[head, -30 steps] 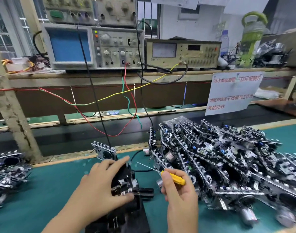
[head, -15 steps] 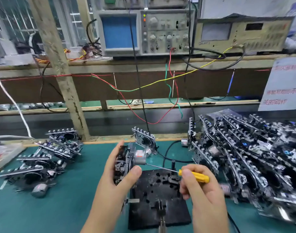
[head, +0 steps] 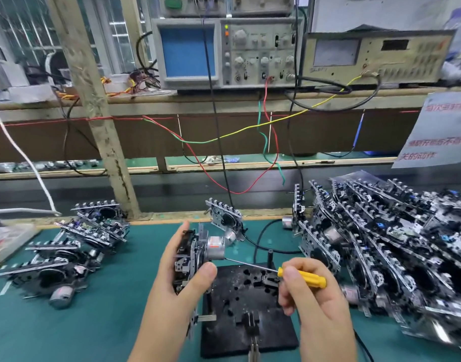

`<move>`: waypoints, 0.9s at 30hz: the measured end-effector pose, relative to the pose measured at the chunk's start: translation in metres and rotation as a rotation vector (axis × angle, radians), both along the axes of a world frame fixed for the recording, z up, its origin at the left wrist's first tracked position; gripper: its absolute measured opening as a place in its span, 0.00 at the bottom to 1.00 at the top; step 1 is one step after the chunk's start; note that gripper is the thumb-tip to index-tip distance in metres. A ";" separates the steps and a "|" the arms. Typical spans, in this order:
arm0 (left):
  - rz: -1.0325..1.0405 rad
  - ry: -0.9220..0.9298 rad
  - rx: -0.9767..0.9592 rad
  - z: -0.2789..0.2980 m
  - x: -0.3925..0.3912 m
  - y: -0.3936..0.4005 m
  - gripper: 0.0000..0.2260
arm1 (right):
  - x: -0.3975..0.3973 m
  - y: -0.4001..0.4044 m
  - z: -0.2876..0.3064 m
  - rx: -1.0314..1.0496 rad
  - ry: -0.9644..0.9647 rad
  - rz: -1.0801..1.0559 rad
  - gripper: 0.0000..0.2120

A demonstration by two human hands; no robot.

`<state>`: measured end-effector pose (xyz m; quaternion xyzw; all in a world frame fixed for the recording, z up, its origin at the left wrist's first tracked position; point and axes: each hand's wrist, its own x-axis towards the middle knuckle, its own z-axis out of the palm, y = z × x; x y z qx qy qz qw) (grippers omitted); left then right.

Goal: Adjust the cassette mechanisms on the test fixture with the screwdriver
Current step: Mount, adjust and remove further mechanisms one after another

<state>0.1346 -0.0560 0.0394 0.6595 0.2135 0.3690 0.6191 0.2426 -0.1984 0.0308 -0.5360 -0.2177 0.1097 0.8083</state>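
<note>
- The left hand [head: 177, 280] grips a cassette mechanism [head: 195, 254] held on edge above the green bench [head: 67, 330], thumb curled across its near face, fingers behind it.
- The right hand [head: 313, 304] pinches the yellow-handled screwdriver [head: 301, 276]; its thin shaft reaches left, the tip touching the silver motor [head: 215, 247] on the held mechanism.
- The black test fixture [head: 247, 307] lies flat by the bench's near edge, between and beneath both hands.
- A big heap of mechanisms [head: 386, 246] fills the bench's right side; a smaller pile [head: 67, 249] sits towards the left edge.
- One lone mechanism [head: 225, 220] stands tilted near the far edge.
- An oscilloscope [head: 224, 53] stands on the shelf behind.
</note>
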 end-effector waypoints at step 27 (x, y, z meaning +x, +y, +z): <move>-0.143 -0.128 -0.400 0.001 -0.003 -0.007 0.33 | -0.003 -0.008 0.004 0.053 -0.046 0.017 0.08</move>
